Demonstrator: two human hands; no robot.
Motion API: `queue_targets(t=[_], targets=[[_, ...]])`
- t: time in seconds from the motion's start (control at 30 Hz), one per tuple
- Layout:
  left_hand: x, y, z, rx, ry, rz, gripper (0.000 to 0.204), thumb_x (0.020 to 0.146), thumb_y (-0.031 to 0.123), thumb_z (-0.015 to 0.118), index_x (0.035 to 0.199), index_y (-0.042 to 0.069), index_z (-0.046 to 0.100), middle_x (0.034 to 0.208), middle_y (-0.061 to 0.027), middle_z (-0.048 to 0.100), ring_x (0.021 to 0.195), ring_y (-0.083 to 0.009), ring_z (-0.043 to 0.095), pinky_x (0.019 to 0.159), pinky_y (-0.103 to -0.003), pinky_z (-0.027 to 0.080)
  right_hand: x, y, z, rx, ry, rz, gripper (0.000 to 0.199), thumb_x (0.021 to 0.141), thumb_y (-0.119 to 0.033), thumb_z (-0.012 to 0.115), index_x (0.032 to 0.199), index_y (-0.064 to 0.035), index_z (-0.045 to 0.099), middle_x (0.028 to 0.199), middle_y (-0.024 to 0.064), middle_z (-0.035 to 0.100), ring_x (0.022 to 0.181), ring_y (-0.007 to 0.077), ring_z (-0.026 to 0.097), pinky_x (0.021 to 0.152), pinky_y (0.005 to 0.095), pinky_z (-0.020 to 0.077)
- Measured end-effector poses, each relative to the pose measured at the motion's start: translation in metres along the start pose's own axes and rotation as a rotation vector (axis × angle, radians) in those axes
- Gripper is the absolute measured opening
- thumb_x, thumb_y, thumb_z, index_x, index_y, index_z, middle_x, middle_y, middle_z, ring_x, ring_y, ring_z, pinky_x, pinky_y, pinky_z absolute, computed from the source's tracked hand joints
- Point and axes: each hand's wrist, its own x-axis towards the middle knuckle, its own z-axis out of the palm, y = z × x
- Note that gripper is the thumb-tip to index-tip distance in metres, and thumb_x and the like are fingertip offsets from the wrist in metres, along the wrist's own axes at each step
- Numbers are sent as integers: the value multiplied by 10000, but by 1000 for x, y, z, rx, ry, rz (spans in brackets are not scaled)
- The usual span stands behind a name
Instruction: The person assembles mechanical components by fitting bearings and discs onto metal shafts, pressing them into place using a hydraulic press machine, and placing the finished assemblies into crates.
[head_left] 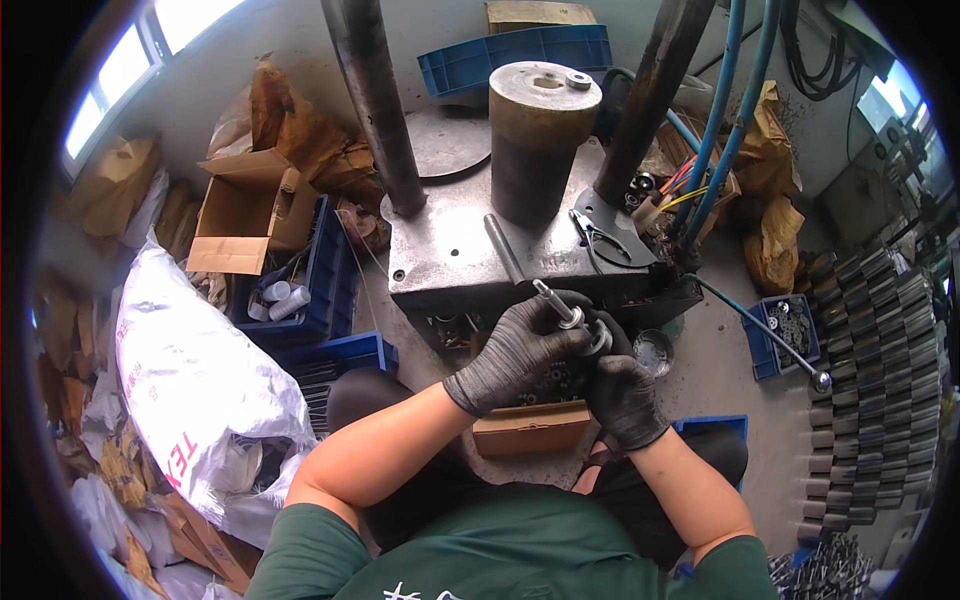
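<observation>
In dark grey work gloves, my two hands meet in front of the press table. My left hand (520, 350) is closed around a short shiny metal shaft (549, 295), its thin end pointing up and away to the left. A ring (572, 319) sits around the shaft near my fingers. My right hand (625, 395) is closed at the shaft's nearer end, by a round metal part (598, 340); the fingers partly hide how these pieces join. Beyond my hands, a loose metal rod (504, 248) and pliers (598, 236) lie on the steel table (440, 262).
A thick steel cylinder (540, 165) stands on the table between two columns (375, 100), with a small ring (579, 80) on top. Below my hands is a cardboard box (532, 428) of small parts. A ball-ended lever (820, 380) juts out at right, near a blue bin (762, 350).
</observation>
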Motion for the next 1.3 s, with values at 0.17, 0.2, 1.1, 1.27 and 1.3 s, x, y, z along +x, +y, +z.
queue_targets(t=[0.17,0.2,1.1,1.27,1.3], targets=[[1,15,3,2,3,120,471,904,89,810,1328,10,621,1250,-132,710,1172,-205,672,1068,-364,533,8,-4,-37,407,-134,398,528,1039,-513,548,1348,-84,554,1055,65,670,896,166,690,649,254,585],[1,14,2,9,7,101,447,903,100,814,1307,18,640,1261,-122,702,1181,-202,670,1066,-357,530,9,0,-43,576,-200,504,554,1053,-582,495,1292,-91,590,995,50,661,840,152,683,574,235,559],[28,22,-85,1660,229,232,437,807,148,783,1238,123,714,1314,-154,663,1166,-389,646,1009,-467,535,9,-21,-32,103,194,422,781,950,-755,521,1361,-91,520,1066,188,694,813,297,691,590,367,545],[48,5,-112,1612,141,199,235,817,111,759,1046,57,760,1247,-170,695,1113,-357,685,996,-441,547,15,-17,-45,170,232,415,709,964,-723,530,1287,-93,572,1016,192,712,783,293,697,570,369,541],[51,4,-113,1613,141,197,235,817,111,759,1046,57,760,1247,-170,695,1113,-357,685,996,-441,547,16,-17,-45,184,251,412,688,969,-714,530,1260,-93,584,999,187,716,769,289,697,560,362,538]])
